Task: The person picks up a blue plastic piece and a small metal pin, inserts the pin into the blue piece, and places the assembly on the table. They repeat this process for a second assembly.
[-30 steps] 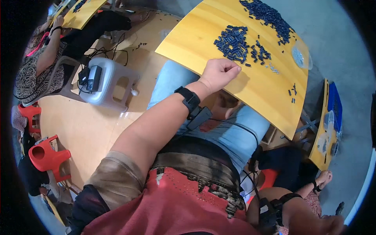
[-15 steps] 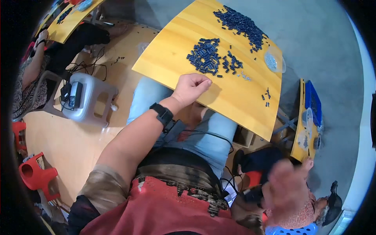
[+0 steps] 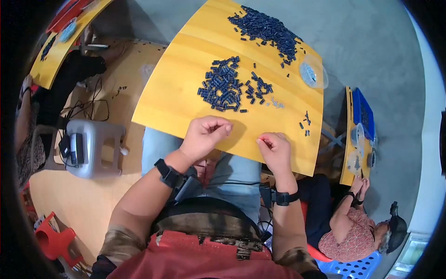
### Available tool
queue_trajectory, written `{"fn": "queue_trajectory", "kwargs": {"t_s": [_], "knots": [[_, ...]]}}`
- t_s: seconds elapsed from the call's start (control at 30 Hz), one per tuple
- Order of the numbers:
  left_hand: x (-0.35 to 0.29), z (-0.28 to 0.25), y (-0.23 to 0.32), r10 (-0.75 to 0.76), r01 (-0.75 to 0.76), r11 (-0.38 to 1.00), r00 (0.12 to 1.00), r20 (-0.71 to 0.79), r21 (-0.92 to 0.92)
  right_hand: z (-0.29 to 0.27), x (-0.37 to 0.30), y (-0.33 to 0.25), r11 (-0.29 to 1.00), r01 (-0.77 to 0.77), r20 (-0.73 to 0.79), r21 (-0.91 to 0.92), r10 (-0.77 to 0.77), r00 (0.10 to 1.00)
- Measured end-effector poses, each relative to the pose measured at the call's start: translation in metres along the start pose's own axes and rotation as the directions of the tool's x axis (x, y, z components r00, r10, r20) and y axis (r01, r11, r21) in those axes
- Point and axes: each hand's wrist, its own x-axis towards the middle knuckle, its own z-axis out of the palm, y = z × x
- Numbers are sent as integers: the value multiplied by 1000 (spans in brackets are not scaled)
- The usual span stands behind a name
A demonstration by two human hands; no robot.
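As L hand [image 3: 200, 138], R hand [image 3: 278, 152] curl, grip unclear, dk cylinders [image 3: 224, 83], smooth yellow tbl [image 3: 179, 69]

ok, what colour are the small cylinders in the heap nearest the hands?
Dark navy, nearly black; the small cylinders show best in the head view.

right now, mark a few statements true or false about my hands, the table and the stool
1. The left hand is at the near edge of the table. True.
2. The right hand is buried in the dark pieces. False: that hand is apart from them, at the near edge.
3. The clear tub stands at the table's left edge. False: the tub is at the right edge.
4. A black device rests on the grey stool. True.
5. Both wrists are bare. False: each wears a black strap.
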Motion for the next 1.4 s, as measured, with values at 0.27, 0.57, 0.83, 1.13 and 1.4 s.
{"fn": "queue_trajectory", "kwargs": {"t_s": [0.27, 0.57, 0.83, 1.13, 1.4], "knots": [[11, -15, 27, -305, 328, 938, 933, 189, -107, 16, 31, -1, 982, -53, -39, -182, 47, 998], [17, -33, 23, -384, 421, 906, 855, 350, -33, 25, 34, 3, 969, 98, -203, -228, -146, 968], [15, -33, 21, -332, 418, 880, 881, 337, -227, 17, 33, 3, 985, 94, -219, -145, -124, 968], [4, -24, 21, -255, 287, 930, 954, 157, -230, 19, 57, -15, 966, 251, -176, -65, -259, 950], [-2, -7, 17, -212, 211, 971, 977, 4, -110, 30, 55, 4, 958, 288, -100, -1, -287, 953]]}}
